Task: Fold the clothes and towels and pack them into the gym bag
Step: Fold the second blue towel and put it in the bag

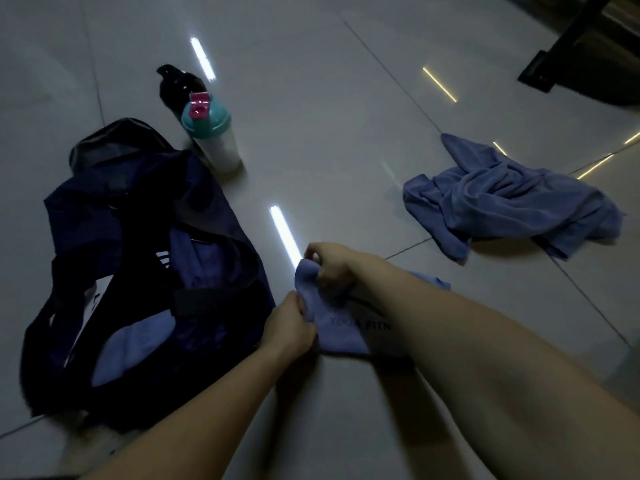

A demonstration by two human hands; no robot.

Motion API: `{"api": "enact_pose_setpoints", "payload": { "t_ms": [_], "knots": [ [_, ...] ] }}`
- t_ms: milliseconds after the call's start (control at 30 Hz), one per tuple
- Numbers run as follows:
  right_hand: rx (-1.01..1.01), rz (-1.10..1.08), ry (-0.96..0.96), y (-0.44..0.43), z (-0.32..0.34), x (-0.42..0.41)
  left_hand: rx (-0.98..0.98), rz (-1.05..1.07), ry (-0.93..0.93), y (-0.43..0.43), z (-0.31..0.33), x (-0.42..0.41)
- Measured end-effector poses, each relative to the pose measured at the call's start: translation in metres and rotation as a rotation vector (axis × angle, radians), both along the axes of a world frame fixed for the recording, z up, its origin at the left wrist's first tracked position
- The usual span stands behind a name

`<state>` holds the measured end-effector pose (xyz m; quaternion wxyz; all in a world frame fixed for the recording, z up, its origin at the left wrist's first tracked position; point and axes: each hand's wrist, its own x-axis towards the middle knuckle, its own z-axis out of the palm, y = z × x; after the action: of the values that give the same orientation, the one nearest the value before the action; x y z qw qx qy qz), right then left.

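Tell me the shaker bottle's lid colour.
Teal lid with a pink flip cap; clearest in the head view.

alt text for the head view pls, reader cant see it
A person's left hand and right hand grip a blue printed cloth over a tiled floor beside an open dark gym bag. A crumpled blue towel lies to the right; a black bottle and teal-lidded shaker sit beyond the bag.
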<state>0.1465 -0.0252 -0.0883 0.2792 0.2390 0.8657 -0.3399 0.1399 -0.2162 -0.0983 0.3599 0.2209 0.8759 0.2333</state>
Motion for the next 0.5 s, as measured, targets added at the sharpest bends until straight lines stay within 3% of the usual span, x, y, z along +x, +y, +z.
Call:
{"api": "enact_pose_setpoints", "payload": {
  "t_ms": [133, 200, 300, 500],
  "knots": [
    [-0.112, -0.128, 0.093, 0.027, 0.031, 0.016, 0.106, 0.245, -0.202, 0.014, 0.020, -0.020],
    [-0.155, -0.206, 0.191, 0.046, 0.063, 0.031, 0.143, 0.213, -0.252, 0.033, 0.041, -0.036],
    [-0.233, -0.428, 0.357, 0.072, 0.114, 0.057, 0.288, 0.087, -0.159, 0.063, 0.093, -0.060],
    [-0.086, -0.578, 0.682, 0.101, 0.211, 0.078, 0.702, -0.074, 0.148, 0.104, 0.191, -0.079]
  ]
}}
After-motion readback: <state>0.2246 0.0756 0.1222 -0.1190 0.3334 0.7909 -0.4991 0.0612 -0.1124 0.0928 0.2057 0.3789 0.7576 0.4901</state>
